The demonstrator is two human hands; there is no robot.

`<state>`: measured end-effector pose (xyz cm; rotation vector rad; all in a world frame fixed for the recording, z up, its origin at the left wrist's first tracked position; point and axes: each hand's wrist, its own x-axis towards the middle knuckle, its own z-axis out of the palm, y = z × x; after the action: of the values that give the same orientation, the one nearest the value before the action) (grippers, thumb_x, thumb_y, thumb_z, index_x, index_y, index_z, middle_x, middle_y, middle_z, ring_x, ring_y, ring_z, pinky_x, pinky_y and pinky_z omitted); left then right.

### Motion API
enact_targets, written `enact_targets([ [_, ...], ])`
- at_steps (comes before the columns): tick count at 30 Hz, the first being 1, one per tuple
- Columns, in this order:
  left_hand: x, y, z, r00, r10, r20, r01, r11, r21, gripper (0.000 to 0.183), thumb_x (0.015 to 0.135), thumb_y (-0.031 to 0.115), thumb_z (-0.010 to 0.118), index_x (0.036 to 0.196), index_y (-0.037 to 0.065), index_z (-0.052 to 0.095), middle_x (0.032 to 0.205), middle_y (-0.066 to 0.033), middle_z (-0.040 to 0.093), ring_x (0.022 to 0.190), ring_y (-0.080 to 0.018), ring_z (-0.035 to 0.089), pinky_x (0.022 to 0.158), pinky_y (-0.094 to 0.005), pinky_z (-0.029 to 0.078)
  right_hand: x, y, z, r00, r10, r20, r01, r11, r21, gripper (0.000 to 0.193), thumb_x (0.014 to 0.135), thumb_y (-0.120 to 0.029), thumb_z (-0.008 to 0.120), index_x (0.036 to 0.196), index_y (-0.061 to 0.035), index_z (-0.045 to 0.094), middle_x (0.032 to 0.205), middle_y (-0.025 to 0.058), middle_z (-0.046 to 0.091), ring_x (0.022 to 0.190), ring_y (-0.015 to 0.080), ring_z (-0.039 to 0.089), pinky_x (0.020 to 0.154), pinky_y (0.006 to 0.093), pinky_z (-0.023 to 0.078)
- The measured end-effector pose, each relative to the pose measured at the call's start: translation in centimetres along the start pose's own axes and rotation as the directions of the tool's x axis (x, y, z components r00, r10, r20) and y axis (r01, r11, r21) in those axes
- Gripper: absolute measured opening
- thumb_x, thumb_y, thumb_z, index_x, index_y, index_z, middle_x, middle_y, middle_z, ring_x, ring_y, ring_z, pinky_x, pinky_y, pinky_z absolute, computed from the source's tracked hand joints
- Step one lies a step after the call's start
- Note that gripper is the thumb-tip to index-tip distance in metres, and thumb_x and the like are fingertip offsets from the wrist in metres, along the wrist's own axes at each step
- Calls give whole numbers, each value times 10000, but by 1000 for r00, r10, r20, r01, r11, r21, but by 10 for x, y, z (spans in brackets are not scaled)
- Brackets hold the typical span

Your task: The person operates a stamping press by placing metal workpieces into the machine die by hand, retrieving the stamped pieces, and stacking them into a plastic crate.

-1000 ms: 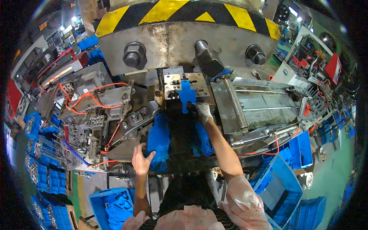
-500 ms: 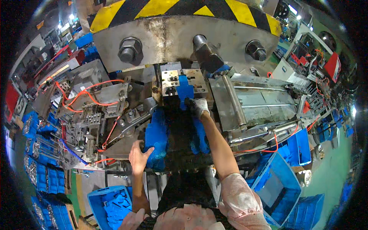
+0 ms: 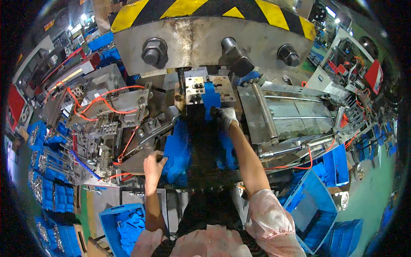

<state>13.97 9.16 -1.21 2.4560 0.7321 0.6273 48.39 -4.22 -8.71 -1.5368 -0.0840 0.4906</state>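
A flat blue part lies lengthwise on the metal die block, its near end sticking out toward me. My right hand, in a white glove with dark fingertips, pinches that near end from the right. A stack of flat blue parts lies to the left of the dark middle of the press bed. My left hand is bare and sits at this stack's left edge. Its thumb and fingers are a little apart, with nothing visible between them. More blue parts lie beneath my right forearm, partly hidden.
Above the die hangs a thick steel press ram with large bolts and a yellow-black striped edge. Fixtures with orange hoses stand left; a metal roller frame is right. Blue bins stand low on both sides.
My left hand has drawn slightly left off the blue stack, its thumb and fingers closer together. The right hand keeps its hold at the die. The whole view has shifted slightly.
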Motion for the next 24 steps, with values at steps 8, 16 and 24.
enact_targets([
  [8, 5, 7, -7, 903, -275, 330, 415, 757, -505, 168, 740, 187, 678, 778, 24, 660, 663, -14, 616, 481, -71, 482, 404, -218, 336, -8, -15, 0, 999, -21, -32, 11, 956, -293, 300, 750, -221, 614, 679, 66, 566, 644, 67, 590, 583, 129, 449, 510, 343, 396],
  [16, -17, 16, -7, 893, -339, 296, 425, 420, -802, 148, 791, 171, 645, 792, 22, 643, 669, 16, 599, 453, -14, 396, 384, -165, 260, -4, 8, -6, 968, -252, 11, 248, 957, 150, 187, 785, -178, 591, 868, -10, 606, 758, 38, 572, 634, 126, 425, 515, 327, 390],
  [24, -29, 23, 1, 902, -295, 315, 408, 346, -845, 151, 813, 163, 615, 782, 16, 633, 697, -8, 606, 470, -18, 402, 387, -181, 243, 24, 19, -13, 959, -280, 36, 282, 958, -57, 140, 794, -103, 545, 870, -6, 612, 768, 36, 583, 636, 130, 461, 554, 305, 416],
])
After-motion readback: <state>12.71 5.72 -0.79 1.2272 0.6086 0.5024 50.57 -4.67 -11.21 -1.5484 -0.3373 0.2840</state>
